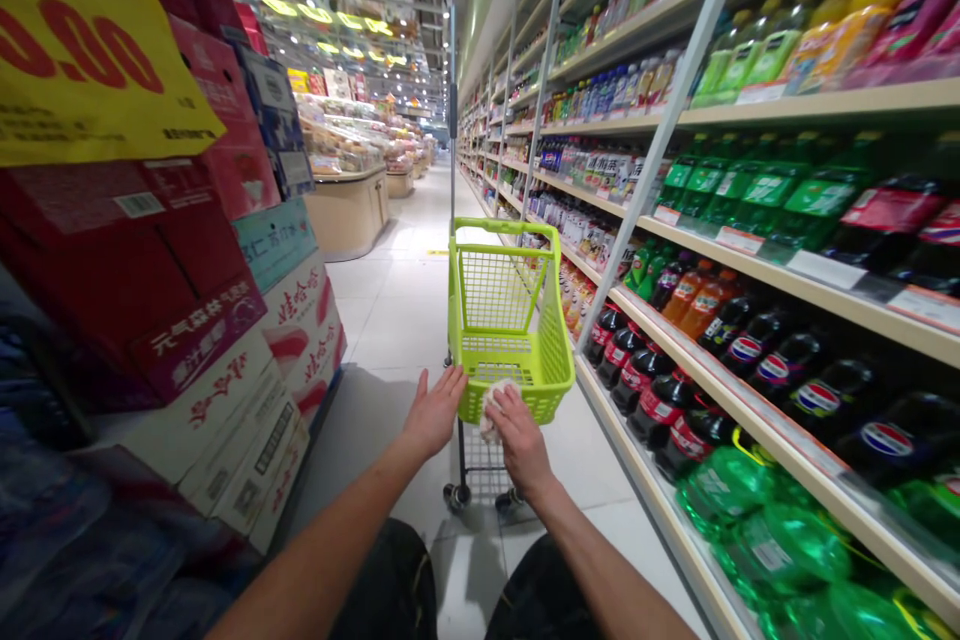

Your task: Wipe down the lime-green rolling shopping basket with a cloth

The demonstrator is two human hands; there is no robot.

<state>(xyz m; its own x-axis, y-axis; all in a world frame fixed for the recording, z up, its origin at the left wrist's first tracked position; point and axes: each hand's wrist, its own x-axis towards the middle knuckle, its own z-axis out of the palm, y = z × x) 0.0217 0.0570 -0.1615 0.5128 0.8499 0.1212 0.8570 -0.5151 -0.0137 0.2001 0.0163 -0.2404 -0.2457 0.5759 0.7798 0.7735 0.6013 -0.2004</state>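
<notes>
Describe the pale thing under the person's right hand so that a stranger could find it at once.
Start at the lime-green shopping cart standing in the aisle beside the drinks shelves. At its near lower edge, the right hand presses a crumpled white cloth against the basket. It is the only white, soft thing on the green mesh; the left hand beside it holds nothing.

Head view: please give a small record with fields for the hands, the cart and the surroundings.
place: supermarket aisle
cart: lime green plastic mesh shopping cart, nothing visible in the basket, on white tiled floor
left hand: open, touching the cart's near rim
right hand: pressing a crumpled white cloth on the rim
right side: wooden shelves of drink bottles
left side: stacked red and white cartons
</notes>
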